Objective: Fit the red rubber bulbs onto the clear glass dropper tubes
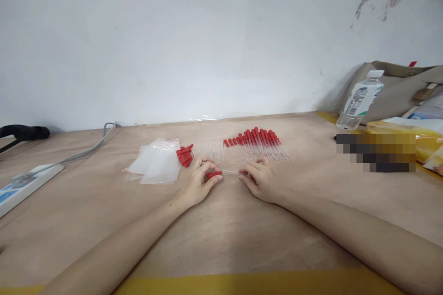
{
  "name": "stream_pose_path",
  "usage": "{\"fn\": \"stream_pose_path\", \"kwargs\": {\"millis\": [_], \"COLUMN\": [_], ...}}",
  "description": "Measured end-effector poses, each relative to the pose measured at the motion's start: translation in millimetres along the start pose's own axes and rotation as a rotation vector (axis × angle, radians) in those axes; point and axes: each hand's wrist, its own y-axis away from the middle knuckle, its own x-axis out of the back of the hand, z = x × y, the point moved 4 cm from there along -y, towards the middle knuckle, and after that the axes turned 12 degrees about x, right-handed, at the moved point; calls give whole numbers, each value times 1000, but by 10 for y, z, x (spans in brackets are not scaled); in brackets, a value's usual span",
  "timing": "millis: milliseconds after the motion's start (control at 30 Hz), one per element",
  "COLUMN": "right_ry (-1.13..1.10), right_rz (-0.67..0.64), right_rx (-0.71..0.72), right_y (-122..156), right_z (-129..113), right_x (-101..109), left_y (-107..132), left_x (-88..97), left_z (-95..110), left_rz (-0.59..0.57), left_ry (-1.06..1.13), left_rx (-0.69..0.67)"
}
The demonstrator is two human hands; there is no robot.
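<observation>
My left hand [200,181] pinches a red rubber bulb [214,174] between thumb and fingers. My right hand [260,178] pinches the other end of a thin clear glass tube [230,172] that runs into the bulb. Both hands rest on the brown table [221,230]. Just behind my left hand lie a small heap of loose red bulbs [184,155] and a row of bare glass tubes [208,150]. Behind my right hand lies a pile of droppers with red bulbs fitted [258,144].
A stack of clear plastic bags [155,164] lies left of the bulbs. A white power strip [24,185] with a grey cable sits at the far left. At the right stand a water bottle [360,100], a tan bag [398,87] and yellow packets [408,133].
</observation>
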Motion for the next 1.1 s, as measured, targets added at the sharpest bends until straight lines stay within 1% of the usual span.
{"fn": "stream_pose_path", "kwargs": {"millis": [167, 333, 433, 533, 667, 800, 867, 933, 1000, 1100], "right_ry": [-4, -29, -62, -92, -103, -13, 62, 128, 158, 137], "right_rz": [-5, -23, -22, -33, -72, -124, -102, -56, -19, -8], "right_rx": [2, 12, 29, 48, 54, 142, 186, 196, 178, 139], "right_y": [2, 18, 15, 3, -6, -16, -26, -42, -59, -74], "right_z": [-1, 17, 27, 51, 129, 136, 83, 14, -40, -45], "right_x": [-18, -75, -79, -58, -33, -21, 0, 29, 54, 64], "left_y": [-10, -24, -19, -6, 19, 43, 48, 47, 46, 53], "left_x": [-61, -160, -163, -147, -162, -184, -172, -135, -86, -8], "left_z": [-29, -136, -138, -123, -128, -108, -81, -49, -11, 51], "left_rz": [-39, -136, -143, -130, -168, -204, -183, -126, -60, 35], "left_ry": [122, 290, 357, 343, 302, 170, 121, 91, 62, 9], "left_rx": [6, 137, 157, 144, 137, 93, 63, 35, -8, -126]}}
